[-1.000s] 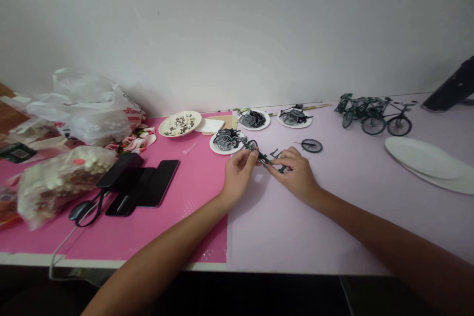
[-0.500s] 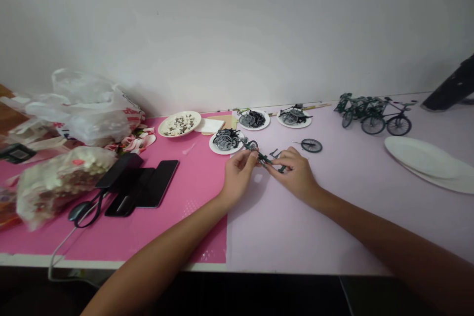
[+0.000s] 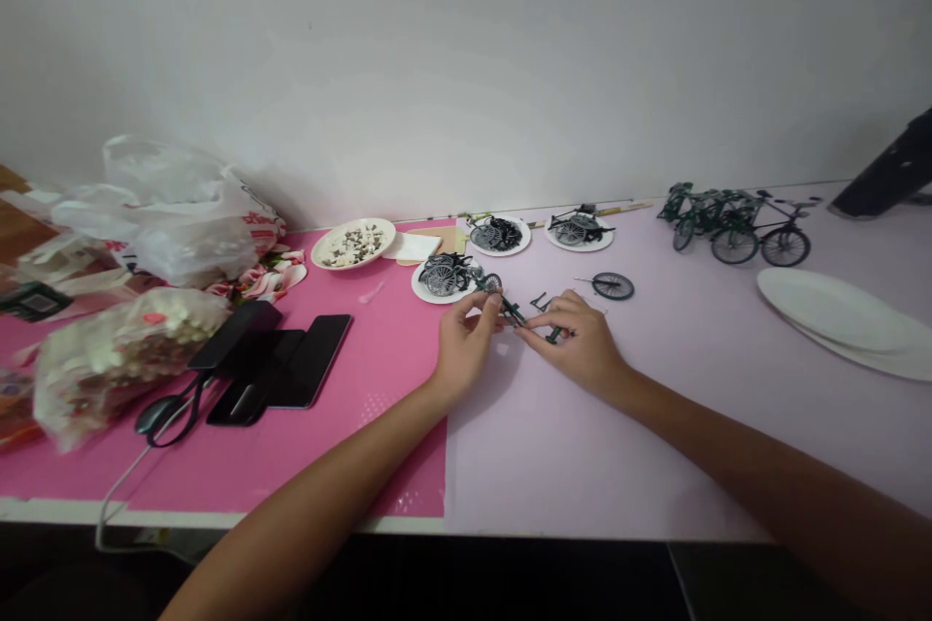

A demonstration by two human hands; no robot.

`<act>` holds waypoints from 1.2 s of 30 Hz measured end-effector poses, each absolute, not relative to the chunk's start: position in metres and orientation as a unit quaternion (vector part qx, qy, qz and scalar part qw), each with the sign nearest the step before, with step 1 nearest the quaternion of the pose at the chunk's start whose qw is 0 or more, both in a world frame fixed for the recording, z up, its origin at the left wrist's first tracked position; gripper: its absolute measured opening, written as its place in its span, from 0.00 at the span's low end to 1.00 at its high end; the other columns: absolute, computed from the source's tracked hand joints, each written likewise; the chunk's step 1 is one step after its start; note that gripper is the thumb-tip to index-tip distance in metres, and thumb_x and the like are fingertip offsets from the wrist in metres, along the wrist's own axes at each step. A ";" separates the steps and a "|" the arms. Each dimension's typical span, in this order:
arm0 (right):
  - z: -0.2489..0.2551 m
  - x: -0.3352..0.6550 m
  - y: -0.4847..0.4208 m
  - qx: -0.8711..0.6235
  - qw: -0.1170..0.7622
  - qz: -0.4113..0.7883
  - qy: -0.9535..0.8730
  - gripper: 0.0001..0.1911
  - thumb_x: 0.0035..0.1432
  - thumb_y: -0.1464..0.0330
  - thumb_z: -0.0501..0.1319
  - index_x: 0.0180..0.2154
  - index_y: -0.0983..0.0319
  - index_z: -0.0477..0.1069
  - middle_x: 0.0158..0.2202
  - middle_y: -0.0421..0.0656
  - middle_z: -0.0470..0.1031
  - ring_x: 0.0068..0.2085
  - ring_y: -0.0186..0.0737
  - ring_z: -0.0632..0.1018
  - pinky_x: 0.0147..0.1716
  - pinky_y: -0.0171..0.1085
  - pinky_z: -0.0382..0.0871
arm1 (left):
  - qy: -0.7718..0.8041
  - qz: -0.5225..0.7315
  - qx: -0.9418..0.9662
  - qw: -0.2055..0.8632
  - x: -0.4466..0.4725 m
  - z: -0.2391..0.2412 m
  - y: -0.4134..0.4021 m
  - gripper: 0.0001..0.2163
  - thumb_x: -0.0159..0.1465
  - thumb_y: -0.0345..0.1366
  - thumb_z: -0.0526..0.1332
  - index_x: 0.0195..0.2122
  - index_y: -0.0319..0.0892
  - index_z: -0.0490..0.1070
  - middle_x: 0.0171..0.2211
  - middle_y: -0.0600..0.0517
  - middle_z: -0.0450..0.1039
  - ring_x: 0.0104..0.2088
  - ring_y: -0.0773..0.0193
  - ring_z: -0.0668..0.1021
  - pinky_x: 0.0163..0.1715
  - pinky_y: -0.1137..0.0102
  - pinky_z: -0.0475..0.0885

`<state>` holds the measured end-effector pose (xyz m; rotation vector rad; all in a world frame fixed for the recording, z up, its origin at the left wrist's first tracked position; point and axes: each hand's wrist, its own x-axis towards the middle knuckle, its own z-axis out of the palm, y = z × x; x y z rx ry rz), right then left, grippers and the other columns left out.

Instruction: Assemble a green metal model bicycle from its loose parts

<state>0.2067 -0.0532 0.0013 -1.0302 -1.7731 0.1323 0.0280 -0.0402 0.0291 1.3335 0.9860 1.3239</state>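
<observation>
My left hand [image 3: 463, 347] and my right hand [image 3: 581, 344] meet at the middle of the table, both pinched on a small dark green model bicycle frame [image 3: 518, 314] with one little wheel [image 3: 492, 283] at its left end. A loose spoked wheel [image 3: 613, 286] lies just beyond my right hand. Three small white plates hold dark bicycle parts: one [image 3: 442, 278] right behind my left hand, two more [image 3: 499, 235] [image 3: 580, 230] further back.
Finished model bicycles [image 3: 737, 228] stand at the back right, beside large white plates [image 3: 845, 321]. On the pink mat [image 3: 349, 427] lie black phones [image 3: 291, 371], scissors [image 3: 171, 410], plastic bags [image 3: 116, 349] and a dish of small pieces [image 3: 354, 243].
My left hand has shifted slightly up and left, tilting the frame's wheel end a little higher. My right hand has barely moved.
</observation>
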 end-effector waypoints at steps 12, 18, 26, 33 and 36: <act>0.004 0.207 -0.057 -0.431 0.488 0.124 -0.749 0.09 0.57 0.59 0.73 0.33 0.57 0.81 0.28 0.43 0.76 0.33 0.44 0.73 0.28 0.40 0.67 | 0.415 0.543 0.546 0.485 0.029 0.026 -0.039 0.17 0.63 0.49 0.68 0.39 0.38 0.76 0.47 0.44 0.80 0.29 0.67 0.80 0.32 0.69 0.80; 0.015 0.214 -0.067 -0.423 0.519 0.193 -0.717 0.24 0.75 0.57 0.48 0.43 0.59 0.80 0.34 0.44 0.70 0.32 0.41 0.73 0.33 0.43 0.69 | 0.412 0.540 0.575 0.456 0.026 0.021 -0.034 0.15 0.65 0.48 0.68 0.39 0.38 0.77 0.37 0.48 0.77 0.29 0.65 0.80 0.33 0.69 0.80; 0.021 0.215 -0.066 -0.415 0.537 0.149 -0.719 0.21 0.76 0.58 0.50 0.56 0.54 0.78 0.39 0.46 0.69 0.37 0.43 0.74 0.38 0.44 0.73 | 0.408 0.524 0.600 0.445 0.025 0.017 -0.035 0.15 0.66 0.46 0.67 0.43 0.38 0.80 0.38 0.47 0.76 0.30 0.66 0.79 0.34 0.69 0.80; 0.023 0.213 -0.065 -0.372 0.555 0.124 -0.734 0.10 0.71 0.63 0.61 0.43 0.56 0.81 0.37 0.45 0.79 0.38 0.44 0.79 0.34 0.41 0.74 | 0.405 0.519 0.607 0.445 0.025 0.019 -0.036 0.15 0.66 0.46 0.66 0.42 0.37 0.80 0.35 0.48 0.76 0.30 0.66 0.79 0.33 0.71 0.78; 0.021 0.213 -0.064 -0.359 0.564 0.128 -0.732 0.07 0.69 0.65 0.63 0.40 0.56 0.80 0.36 0.45 0.81 0.37 0.43 0.81 0.34 0.41 0.75 | 0.401 0.512 0.614 0.448 0.025 0.016 -0.035 0.15 0.67 0.47 0.66 0.42 0.38 0.79 0.34 0.48 0.78 0.30 0.66 0.79 0.33 0.70 0.78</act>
